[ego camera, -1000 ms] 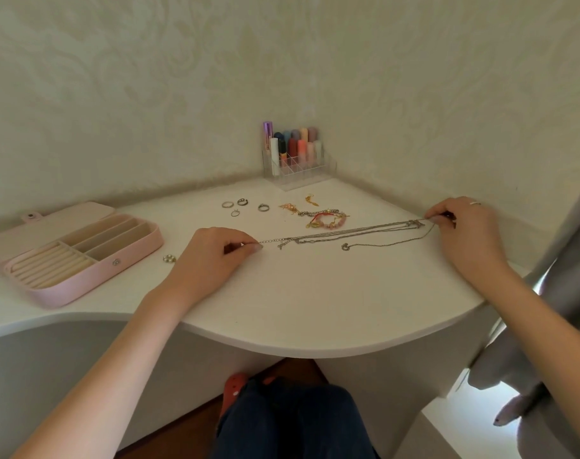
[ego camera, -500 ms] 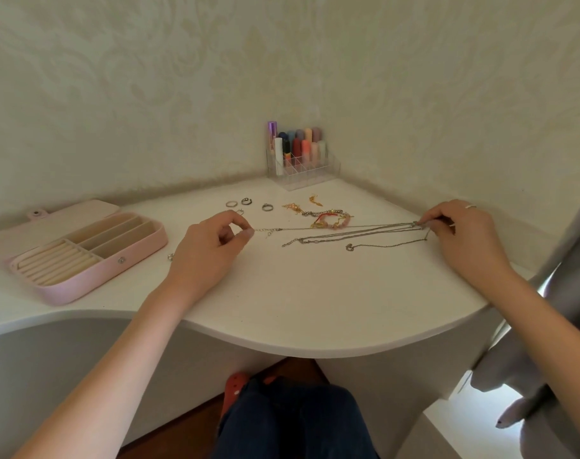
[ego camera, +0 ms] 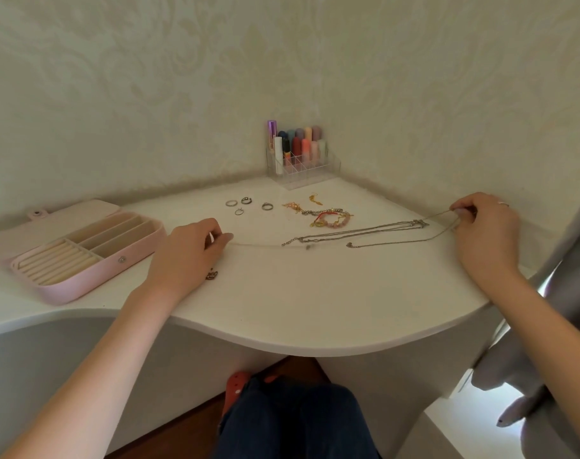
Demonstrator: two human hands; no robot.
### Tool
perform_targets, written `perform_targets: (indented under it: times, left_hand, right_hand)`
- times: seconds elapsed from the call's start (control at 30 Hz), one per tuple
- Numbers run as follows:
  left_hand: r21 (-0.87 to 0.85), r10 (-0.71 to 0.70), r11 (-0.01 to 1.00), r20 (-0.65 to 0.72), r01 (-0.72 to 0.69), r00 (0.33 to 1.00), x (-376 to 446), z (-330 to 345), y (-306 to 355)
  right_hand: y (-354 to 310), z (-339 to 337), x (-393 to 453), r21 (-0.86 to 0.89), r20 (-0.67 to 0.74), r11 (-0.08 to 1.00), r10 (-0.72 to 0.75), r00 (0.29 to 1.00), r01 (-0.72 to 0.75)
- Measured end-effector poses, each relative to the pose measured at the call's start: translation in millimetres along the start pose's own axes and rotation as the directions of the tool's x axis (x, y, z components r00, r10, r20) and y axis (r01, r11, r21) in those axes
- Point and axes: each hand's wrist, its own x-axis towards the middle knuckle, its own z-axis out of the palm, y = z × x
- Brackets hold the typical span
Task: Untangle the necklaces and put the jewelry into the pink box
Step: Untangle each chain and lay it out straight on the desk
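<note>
Pulling: left hand [ego camera: 186,256] pinches one end of a thin silver chain necklace [ego camera: 259,245], fingers together on it, just right of the open pink jewellery box [ego camera: 83,283]; the strand is blurred and runs rightward from the box toward the other chains.
Anchoring: right hand [ego camera: 484,233], far right of the box, fingers clamped on the opposite ends of the bunched silver chain necklaces [ego camera: 364,231].
Counter: white curved counter [ego camera: 298,309] carries everything; the box sits at its left edge.
Handling, chains: judged very light, limp and slippery, and fine links may kink or snap under a hard tug. Best taken at the clasp or end, and drawn slowly along the strand's own line.
Small piece: dark metal item [ego camera: 212,275] beside the left wrist, just right of the box; its kind cannot be told.
Farther from the box: silver rings [ego camera: 245,204], pink beaded bracelets [ego camera: 331,220], gold earrings [ego camera: 315,198].
Farthest: clear acrylic organiser of coloured tubes [ego camera: 298,154], in the corner.
Writing: none readable.
</note>
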Motion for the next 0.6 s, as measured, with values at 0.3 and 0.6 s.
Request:
perform_targets:
  times: [0.3, 0.6]
  left_hand:
    - [0.082, 0.067, 0.995, -0.127, -0.057, 0.990, 4.0, 2.4, -12.6]
    - [-0.478, -0.313, 0.854, -0.155, 0.206, 0.937, 2.4, -6.4, -7.6]
  right_hand:
    - [-1.9, -1.4, -0.8, -0.020, 0.002, 1.000, 0.002, 1.000, -0.002]
    - [-1.2, 0.6, -1.3, -0.073, 0.023, 0.997, 0.029, 0.999, -0.027]
